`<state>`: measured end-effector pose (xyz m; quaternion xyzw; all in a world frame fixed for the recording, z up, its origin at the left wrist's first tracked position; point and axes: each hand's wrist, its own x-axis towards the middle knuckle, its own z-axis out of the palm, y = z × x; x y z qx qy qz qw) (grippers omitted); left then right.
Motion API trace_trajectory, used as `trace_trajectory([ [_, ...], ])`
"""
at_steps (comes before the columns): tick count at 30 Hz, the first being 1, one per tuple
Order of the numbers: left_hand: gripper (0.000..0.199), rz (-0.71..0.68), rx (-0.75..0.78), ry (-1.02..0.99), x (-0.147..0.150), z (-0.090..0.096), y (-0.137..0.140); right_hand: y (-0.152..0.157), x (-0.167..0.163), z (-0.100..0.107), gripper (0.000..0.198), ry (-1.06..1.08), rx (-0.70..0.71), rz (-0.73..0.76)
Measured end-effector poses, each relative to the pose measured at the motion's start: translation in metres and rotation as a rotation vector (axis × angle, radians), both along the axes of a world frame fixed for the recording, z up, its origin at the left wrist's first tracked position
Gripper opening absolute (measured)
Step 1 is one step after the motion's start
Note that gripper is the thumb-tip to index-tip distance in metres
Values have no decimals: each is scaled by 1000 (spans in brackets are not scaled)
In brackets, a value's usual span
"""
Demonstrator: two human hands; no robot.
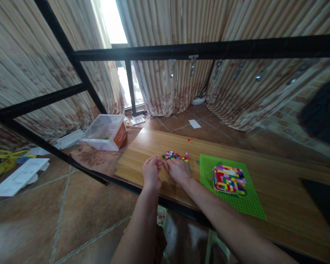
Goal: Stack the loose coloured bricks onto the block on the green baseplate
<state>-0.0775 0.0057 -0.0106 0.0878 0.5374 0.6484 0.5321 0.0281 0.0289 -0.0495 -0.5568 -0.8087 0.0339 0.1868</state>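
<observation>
My left hand (151, 171) is just above the near part of the wooden table (151, 143), its fingers curled together. Close beside it, my right hand (178, 171) reaches in with bent fingers, the fingertips of both nearly meeting. Whatever lies between the fingers is too small to make out. Just beyond the hands is a loose pile of small colourful toy bricks (172, 155), partly covered by the right hand. To the right, a block built of many-coloured bricks (229, 179) stands on a green baseplate (206, 165).
A clear plastic box (101, 143) with an orange label and a few pieces inside stands off the table's left end. One orange-red brick (189, 140) sits near the far edge. A dark flat object (323, 201) lies at right. Black metal bars (165, 53) cross above.
</observation>
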Motion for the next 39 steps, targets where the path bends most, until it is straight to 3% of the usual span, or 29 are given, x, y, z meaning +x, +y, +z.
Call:
trace_trajectory([
  [5,8,-4,-13,-66,8,0,2,14,7,4,53,216,28,-146],
  [7,5,-9,-20,-99,14,1,3,19,4,11,60,560,-8,-272],
  [9,12,-29,-20,-158,21,3,4,21,-4,19,60,1059,-144,-362],
  [11,21,-67,2,-276,27,5,4,20,-13,27,58,1417,-305,-322],
  [13,27,-107,39,-416,33,8,4,17,-22,31,55,1549,-333,-264],
  [17,28,-146,80,-526,37,12,5,11,-28,34,45,1415,-163,-189],
  [21,22,-147,104,-512,36,11,7,8,-25,39,36,1381,-147,-94],
  [28,21,-98,164,-561,34,9,12,2,-32,56,49,1366,-115,-13],
  [31,23,-56,113,-627,32,10,15,23,-16,60,53,1303,-80,-110],
  [33,23,-50,67,-649,28,11,15,49,8,59,51,1028,9,-259],
  [35,25,-70,48,-645,23,12,14,78,38,53,37,561,-13,-408],
  [37,26,-83,70,-615,18,13,13,101,64,43,20,435,-69,-426],
  [39,25,-79,84,-573,14,13,13,115,80,31,18,357,-106,-399],
])
